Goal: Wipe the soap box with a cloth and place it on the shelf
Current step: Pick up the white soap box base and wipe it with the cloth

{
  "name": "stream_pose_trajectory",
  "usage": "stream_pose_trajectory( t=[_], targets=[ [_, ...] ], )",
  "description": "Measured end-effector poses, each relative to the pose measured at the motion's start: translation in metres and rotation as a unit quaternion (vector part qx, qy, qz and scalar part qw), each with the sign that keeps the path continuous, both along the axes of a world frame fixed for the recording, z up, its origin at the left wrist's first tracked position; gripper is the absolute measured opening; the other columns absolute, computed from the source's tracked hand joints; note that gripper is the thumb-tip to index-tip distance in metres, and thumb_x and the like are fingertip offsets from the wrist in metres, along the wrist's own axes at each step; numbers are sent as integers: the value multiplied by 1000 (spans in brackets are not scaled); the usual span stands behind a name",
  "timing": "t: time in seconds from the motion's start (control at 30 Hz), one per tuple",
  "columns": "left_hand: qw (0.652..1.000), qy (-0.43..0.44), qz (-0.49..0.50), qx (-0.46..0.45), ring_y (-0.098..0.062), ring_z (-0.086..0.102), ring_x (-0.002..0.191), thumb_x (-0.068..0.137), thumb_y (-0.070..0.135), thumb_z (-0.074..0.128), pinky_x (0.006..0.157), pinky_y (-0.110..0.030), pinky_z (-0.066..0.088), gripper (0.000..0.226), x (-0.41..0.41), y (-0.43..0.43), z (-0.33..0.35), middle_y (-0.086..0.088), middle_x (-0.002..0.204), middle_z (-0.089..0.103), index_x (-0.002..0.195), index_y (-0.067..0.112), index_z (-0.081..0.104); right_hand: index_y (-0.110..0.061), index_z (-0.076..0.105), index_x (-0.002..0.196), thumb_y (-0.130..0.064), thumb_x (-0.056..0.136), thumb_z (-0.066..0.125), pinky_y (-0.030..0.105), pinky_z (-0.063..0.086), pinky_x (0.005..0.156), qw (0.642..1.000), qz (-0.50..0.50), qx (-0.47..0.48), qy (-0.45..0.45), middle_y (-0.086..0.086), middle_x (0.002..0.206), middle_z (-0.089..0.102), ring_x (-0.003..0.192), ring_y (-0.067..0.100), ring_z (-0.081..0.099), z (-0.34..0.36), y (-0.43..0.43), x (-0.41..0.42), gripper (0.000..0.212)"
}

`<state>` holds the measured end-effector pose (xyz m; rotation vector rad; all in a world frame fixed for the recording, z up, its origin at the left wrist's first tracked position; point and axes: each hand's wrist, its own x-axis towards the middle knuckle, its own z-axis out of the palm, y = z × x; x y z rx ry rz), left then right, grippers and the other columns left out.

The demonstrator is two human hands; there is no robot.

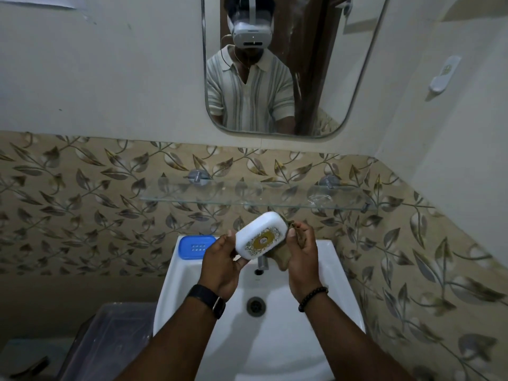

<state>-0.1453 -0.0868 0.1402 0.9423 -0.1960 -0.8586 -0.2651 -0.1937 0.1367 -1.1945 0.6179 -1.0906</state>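
Left hand point(220, 264) has the white soap box point(261, 235) pinched by its near end, tilted up over the sink point(324, 259). Right hand point(301, 257) is wrapped around a brownish cloth point(283, 258), pressed against the box's other end and underside. So I'd say we're mid-wipe. The glass shelf point(192, 198) just above looks bare in the middle, so the placing part isn't done yet. Blue soap dish point(196, 246) sits on the sink corner.

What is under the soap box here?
A brown cloth in the right hand shows beneath the soap box, and the left hand grips its lower end. Farther down are the tap and sink. The box's underside is hidden.
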Motion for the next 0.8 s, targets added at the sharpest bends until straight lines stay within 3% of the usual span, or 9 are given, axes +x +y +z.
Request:
stream_pose_trajectory(
  t=[0.03, 0.1, 0.23, 0.3, 0.43, 0.57, 0.67, 0.73, 0.8],
  targets=[
    [999, 27, 4, -19, -31, 71, 107, 104, 25, 53, 90, -49, 59, 32, -3, 0, 0, -17, 114, 74, 116, -2, 65, -29, 64, 107, -27, 95, 61, 35, 59, 72, 997, 20, 59, -45, 5, 109, 70, 98, 19, 67, 0, 6, 4, 13],
    [997, 60, 0, -46, -32, 71, 110, 105, 26, 50, 89, -45, 60, 35, -12, -2, 0, -19, 118, 74, 120, -2, 64, -11, 55, 121, -29, 89, 62, 45, 57, 77, 987, 41, 125, -92, 16, 116, 66, 103, 29, 64, -1, 18, 11, 37],
    [997, 54, -5, -53, -27, 73, 107, 107, 29, 45, 86, -37, 60, 36, -28, -3, -1, -17, 116, 75, 113, 6, 71, -5, 50, 124, -31, 87, 63, 34, 52, 60, 982, 49, 150, -103, 18, 114, 65, 96, 30, 61, 3, 29, 15, 47],
    [999, 18, -15, -43, -24, 72, 107, 107, 32, 43, 93, -37, 54, 37, -33, -1, -4, -15, 117, 75, 111, 12, 74, -9, 52, 123, -33, 85, 66, 33, 54, 55, 986, 50, 129, -92, 17, 115, 67, 89, 26, 66, 4, 26, 11, 47],
    [998, -47, -32, -17, -20, 71, 102, 107, 29, 41, 92, -38, 52, 39, -40, 4, -15, -10, 114, 77, 104, 19, 79, -11, 60, 126, -27, 84, 72, 48, 59, 85, 995, 66, 57, -43, 14, 123, 70, 111, 32, 68, 8, 11, 2, 47],
    [997, -70, -34, -15, -26, 70, 99, 99, 32, 50, 83, -41, 58, 32, -13, 9, -8, -12, 107, 77, 104, 12, 75, -25, 73, 110, -18, 83, 77, 34, 61, 68, 990, 135, -36, 37, 5, 112, 76, 100, 23, 74, 21, -1, -13, 29],
    [982, -168, -76, 44, -21, 72, 82, 102, 35, 50, 65, -31, 60, 40, 16, 12, 12, -8, 90, 79, 87, 17, 81, -23, 74, 110, -12, 84, 75, 30, 60, 67, 972, 206, -66, 86, 5, 109, 77, 97, 21, 74, 26, -9, -24, 29],
    [958, -236, -140, 79, -19, 72, 80, 99, 36, 57, 68, -30, 60, 32, 27, 14, 20, -7, 88, 79, 86, 20, 82, -21, 73, 113, -9, 87, 74, 28, 60, 69, 966, 218, -95, 105, 4, 110, 77, 99, 21, 74, 27, -15, -29, 28],
    [951, -229, -190, 83, -17, 73, 80, 90, 38, 64, 72, -32, 60, 25, 31, 16, 22, -6, 87, 79, 84, 21, 81, -24, 73, 113, -11, 90, 72, 31, 60, 78, 964, 196, -133, 119, -1, 113, 76, 105, 19, 72, 27, -17, -29, 26]
  ],
)
